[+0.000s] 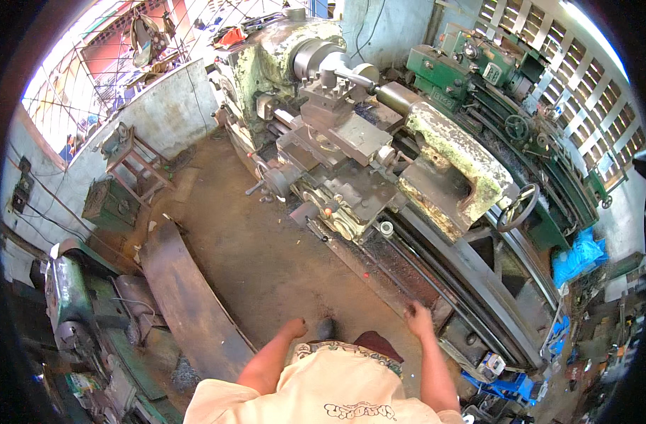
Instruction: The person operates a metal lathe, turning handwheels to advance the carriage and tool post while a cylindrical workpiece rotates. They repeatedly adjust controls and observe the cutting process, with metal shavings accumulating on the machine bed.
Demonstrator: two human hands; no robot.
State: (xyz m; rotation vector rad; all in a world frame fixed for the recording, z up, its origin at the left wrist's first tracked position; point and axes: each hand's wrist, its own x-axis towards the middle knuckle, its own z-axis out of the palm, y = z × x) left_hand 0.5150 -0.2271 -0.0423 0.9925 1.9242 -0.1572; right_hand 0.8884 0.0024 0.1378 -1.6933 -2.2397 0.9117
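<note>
My left hand [292, 327] hangs over the brown floor by my side, its fingers curled in with nothing seen in them. On the other side, my right hand [418, 318] is beside the front of a large lathe [358, 141], near its long feed rods [386, 272]. Its fingers are slightly apart and it holds nothing that I can see; whether it touches the machine I cannot tell. A round metal workpiece [366, 73] sits by the lathe's chuck [312, 58], up against the tailstock [400, 97]. The tool post [328, 95] stands on the carriage just in front.
A curved metal sheet [188, 297] lies on the floor [252, 233] at left, beside another machine [72, 290]. A small stand [135, 162] is by the wall. A green lathe [492, 85] is behind at right, with a blue bag [578, 258] near it. The tailstock handwheel [518, 208] sticks out.
</note>
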